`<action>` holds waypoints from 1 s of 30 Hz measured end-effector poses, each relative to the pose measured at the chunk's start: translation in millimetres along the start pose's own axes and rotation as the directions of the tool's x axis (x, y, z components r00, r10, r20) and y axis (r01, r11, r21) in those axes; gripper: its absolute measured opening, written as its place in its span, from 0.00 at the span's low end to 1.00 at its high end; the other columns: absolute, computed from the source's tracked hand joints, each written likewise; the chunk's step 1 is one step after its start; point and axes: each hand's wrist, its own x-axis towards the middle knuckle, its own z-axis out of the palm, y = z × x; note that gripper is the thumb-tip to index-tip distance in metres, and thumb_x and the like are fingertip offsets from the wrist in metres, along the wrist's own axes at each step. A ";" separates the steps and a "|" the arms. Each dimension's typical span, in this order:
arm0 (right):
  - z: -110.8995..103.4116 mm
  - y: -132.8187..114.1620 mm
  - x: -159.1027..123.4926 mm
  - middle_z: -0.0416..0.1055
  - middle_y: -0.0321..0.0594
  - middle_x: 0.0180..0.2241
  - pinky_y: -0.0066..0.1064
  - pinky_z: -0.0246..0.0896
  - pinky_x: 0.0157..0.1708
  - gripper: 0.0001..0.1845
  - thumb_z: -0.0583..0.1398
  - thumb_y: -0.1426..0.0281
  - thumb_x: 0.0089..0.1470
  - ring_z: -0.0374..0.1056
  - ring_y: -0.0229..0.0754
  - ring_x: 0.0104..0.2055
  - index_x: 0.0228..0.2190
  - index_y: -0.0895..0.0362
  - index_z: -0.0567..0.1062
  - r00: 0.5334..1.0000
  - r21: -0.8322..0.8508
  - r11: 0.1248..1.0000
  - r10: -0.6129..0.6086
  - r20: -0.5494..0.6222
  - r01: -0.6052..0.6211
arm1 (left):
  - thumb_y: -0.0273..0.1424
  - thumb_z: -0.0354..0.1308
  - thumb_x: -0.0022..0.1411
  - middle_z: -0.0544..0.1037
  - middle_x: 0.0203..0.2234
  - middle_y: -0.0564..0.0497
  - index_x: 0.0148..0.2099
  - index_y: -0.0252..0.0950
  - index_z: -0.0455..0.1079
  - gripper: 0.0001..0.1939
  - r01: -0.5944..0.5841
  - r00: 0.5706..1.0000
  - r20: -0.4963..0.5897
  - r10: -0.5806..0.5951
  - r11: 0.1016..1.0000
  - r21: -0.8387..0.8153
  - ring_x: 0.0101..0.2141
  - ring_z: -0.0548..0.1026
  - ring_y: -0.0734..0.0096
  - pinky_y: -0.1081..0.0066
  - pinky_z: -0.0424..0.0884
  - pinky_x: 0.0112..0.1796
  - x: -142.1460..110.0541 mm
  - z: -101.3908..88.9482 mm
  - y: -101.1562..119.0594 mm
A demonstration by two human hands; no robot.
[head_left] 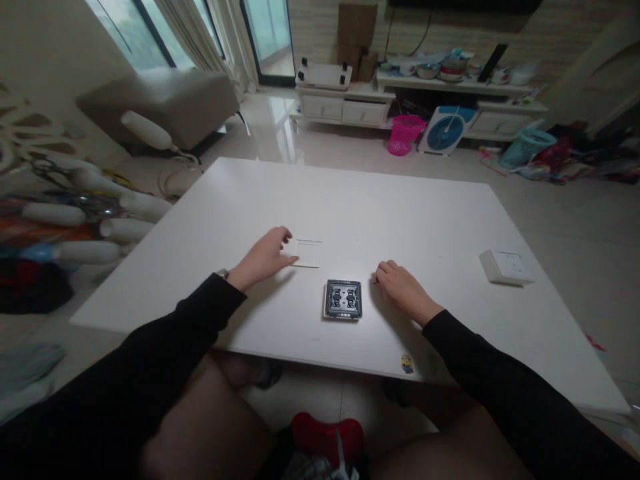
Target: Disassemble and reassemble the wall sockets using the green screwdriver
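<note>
A thin white square cover plate lies flat on the white table. At its left edge is my left hand, thumb and fingers apart, the thumb at or over the edge; whether it touches cannot be told. Nearer to me sits a square wall switch or socket unit, its black inner side facing up. Right of that unit my right hand rests by the tabletop with fingers curled together; what they hold, if anything, is hidden.
A white box-shaped socket or switch stands on the table's right side. A small yellow and blue cartoon sticker is at the near edge. Beyond the table are a grey bench, a pink basket and a blue fan.
</note>
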 end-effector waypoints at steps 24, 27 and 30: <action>-48.5 -26.3 -3.3 0.74 0.40 0.36 0.37 0.69 0.38 0.12 0.54 0.70 0.66 0.73 0.43 0.37 0.41 0.55 0.79 0.851 0.880 0.474 0.471 -0.232 -0.022 | 0.38 0.61 0.67 0.80 0.40 0.43 0.43 0.33 0.71 0.12 0.101 0.985 -0.011 -0.174 0.622 -0.776 0.36 0.80 0.64 0.69 0.79 0.32 -18.9 -22.3 24.8; -53.2 -35.3 -6.7 0.76 0.40 0.37 0.38 0.71 0.40 0.10 0.59 0.67 0.65 0.75 0.43 0.39 0.43 0.54 0.80 0.855 0.930 0.367 0.485 -0.182 -0.010 | 0.35 0.66 0.66 0.81 0.38 0.43 0.41 0.31 0.72 0.12 0.118 0.984 0.065 -0.168 0.328 -0.937 0.36 0.80 0.68 0.71 0.80 0.35 -36.7 -13.3 45.1; -57.3 -43.1 -10.1 0.78 0.39 0.38 0.38 0.71 0.41 0.09 0.65 0.66 0.62 0.77 0.43 0.39 0.44 0.52 0.82 0.866 0.933 0.360 0.468 -0.175 -0.006 | 0.31 0.68 0.66 0.82 0.41 0.43 0.43 0.31 0.72 0.10 0.110 0.982 0.082 -0.171 0.162 -0.981 0.38 0.81 0.69 0.70 0.82 0.42 -46.3 -5.4 58.0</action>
